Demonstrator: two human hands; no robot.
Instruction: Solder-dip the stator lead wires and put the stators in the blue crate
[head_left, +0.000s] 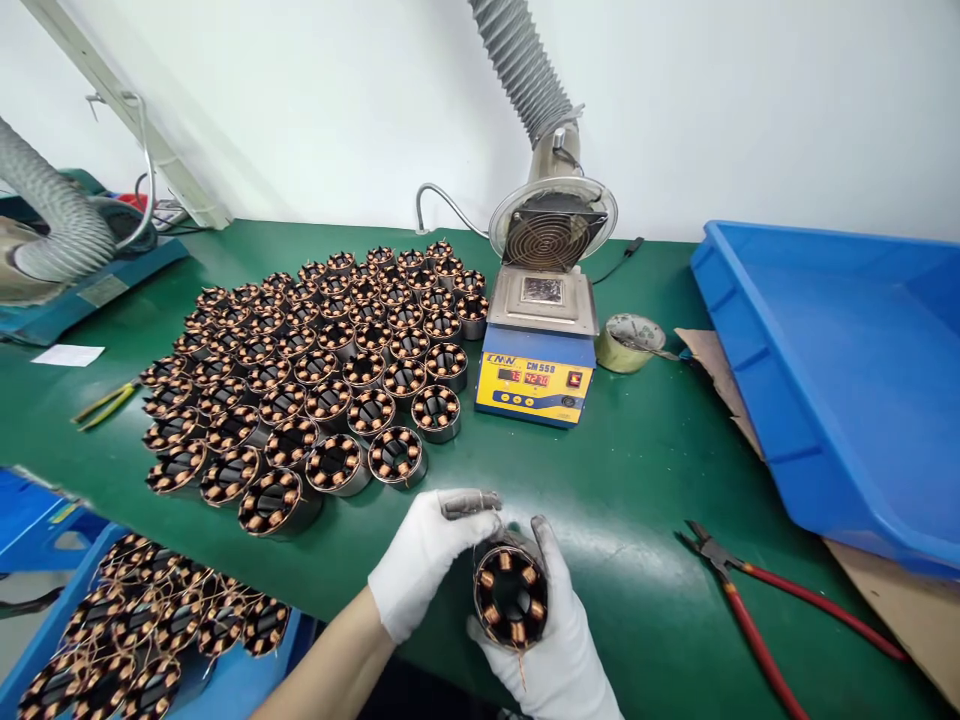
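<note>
In my gloved right hand [562, 625] is a round motor stator [512, 597], its open end facing up. Copper coils ring its inside, and a short twisted wire tail hangs from its near edge. My gloved left hand [439, 540] is beside the stator's far left rim, thumb and fingers pinched together on a thin copper wire [475, 562] that runs up from the rim. Both gloves have dark, soiled fingertips. Left of my hands, many similar stators [397, 455] stand in close rows on the green table [600, 470].
A yellow-and-blue solder pot [536, 375] stands ahead under an exhaust hose [521, 70], a round tin [631, 342] beside it. Red-handled cutters [750, 590] lie right, near a large blue tray [795, 400]. Yellow-handled pliers [107, 405] lie left; a blue bin [240, 690] holds more stators.
</note>
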